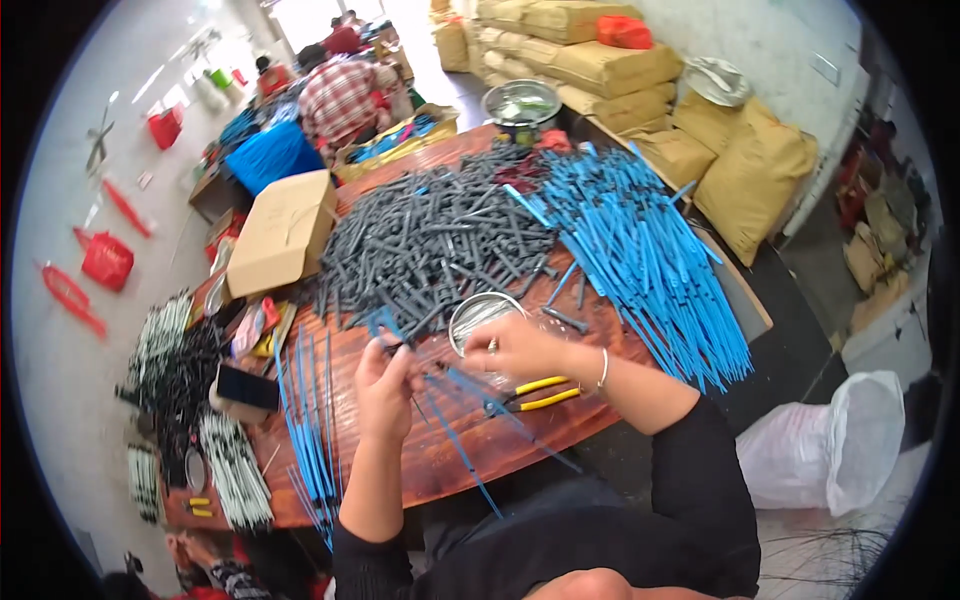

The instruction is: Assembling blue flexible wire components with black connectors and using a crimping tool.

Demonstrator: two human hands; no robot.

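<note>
My left hand (pixel 386 388) is closed in a pinch around thin blue strips with black ends. The long blue strips (pixel 458 448) hang slantwise from near my hands toward my lap. My right hand (pixel 522 350) is closed, fingertips together, beside and partly over a round metal bowl (pixel 453 325); anything in its fingers is too small to make out. Yellow-handled pliers (pixel 545 392) lie just below my right wrist. Beyond both hands spreads a heap of dark grey tube-like parts (pixel 430 235).
A large pile of blue strips (pixel 650 260) covers the table's right. More blue strips (pixel 308 430) lie left, near a phone (pixel 248 388), white-green bundles (pixel 235 465) and a cardboard box (pixel 285 230). Another person's hands (pixel 195 550) show lower left. Sacks (pixel 755 180) stand behind.
</note>
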